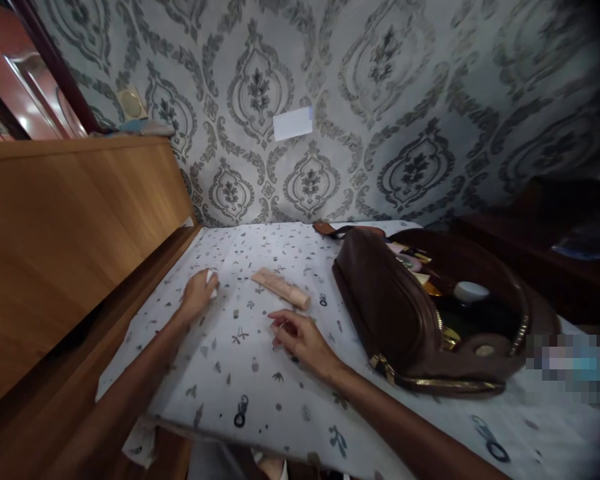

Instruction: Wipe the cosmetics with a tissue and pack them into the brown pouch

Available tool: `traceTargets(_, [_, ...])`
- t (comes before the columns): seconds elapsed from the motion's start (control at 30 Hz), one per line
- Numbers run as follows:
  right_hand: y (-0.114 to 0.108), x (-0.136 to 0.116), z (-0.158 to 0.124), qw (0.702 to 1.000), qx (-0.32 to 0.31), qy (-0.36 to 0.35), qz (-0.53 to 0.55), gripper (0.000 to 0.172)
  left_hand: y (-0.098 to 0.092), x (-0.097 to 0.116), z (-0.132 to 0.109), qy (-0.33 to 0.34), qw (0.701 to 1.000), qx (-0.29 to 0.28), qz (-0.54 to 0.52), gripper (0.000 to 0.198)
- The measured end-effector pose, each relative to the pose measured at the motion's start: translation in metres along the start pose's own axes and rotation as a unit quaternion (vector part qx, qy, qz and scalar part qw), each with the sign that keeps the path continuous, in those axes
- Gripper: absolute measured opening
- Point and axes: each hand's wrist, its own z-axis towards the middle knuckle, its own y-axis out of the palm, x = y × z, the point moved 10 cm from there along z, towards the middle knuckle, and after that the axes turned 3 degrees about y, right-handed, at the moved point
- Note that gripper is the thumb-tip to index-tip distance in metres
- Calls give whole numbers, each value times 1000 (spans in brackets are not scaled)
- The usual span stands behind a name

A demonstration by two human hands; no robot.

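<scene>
Tube [281,289] lies near the right hand [300,338]

The peach tube lies aslant on the cloth-covered worktop [207,407], just beyond the right hand and well apart from the left hand [199,292]. The left fingers pinch a small white item [211,284], its kind unclear. The right fingers are loosely curled; whether they grip anything, I cannot tell. To the right sits an open brown bag [380,300] with various small things inside, among them a white lid [471,291].

home room with patterned wallpaper [260,87]
</scene>
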Motion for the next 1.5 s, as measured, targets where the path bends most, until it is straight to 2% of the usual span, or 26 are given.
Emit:
traceTargets(0.1, [-7,-11,-7,997,37,-56,-44,36,19,74,-29,80,994,-31,-63,29])
traceTargets(0.17, [-12,-16,-11,991,69,-81,-78,33,27,125,-52,159,979,-35,-123,24])
traceTargets(0.2, [-14,-17,-13,988,83,-89,-99,29,29,143,-62,184,972,-27,-144,22])
traceTargets(0.27, [-17,-17,-16,978,102,-93,-154,23,37,160,-75,196,970,-24,-144,22])
traceTargets(0.4, [-18,-15,-18,964,94,-70,-240,24,56,152,-79,182,967,-48,-172,25])
traceTargets(0.53, [-18,-17,-17,959,74,-55,-269,26,62,144,-74,184,958,-57,-211,31])
traceTargets(0.63, [-20,-18,-17,961,73,-57,-261,28,63,145,-75,179,955,-76,-224,36])
traceTargets(0.8, [-17,-23,-19,964,53,-117,-231,35,58,147,-75,166,949,-74,-259,34])
traceTargets(0.93, [-10,-27,-21,968,11,-159,-193,44,58,144,-67,157,935,-76,-310,34])
traceTargets(1.07, [-6,-24,-21,973,-12,-171,-157,46,58,138,-58,139,928,-79,-336,31])
traceTargets(1.17, [-10,-15,-17,984,-2,-140,-107,45,60,135,-53,133,924,-91,-348,25])
traceTargets(1.27, [-9,0,-11,998,-28,-64,6,44,62,129,-49,117,917,-93,-371,23])
traceTargets(1.37, [-4,9,-7,992,-60,3,109,46,65,124,-48,107,899,-94,-415,26])
traceTargets(1.5, [-6,8,-6,988,-55,27,142,48,64,122,-50,103,887,-86,-443,33])
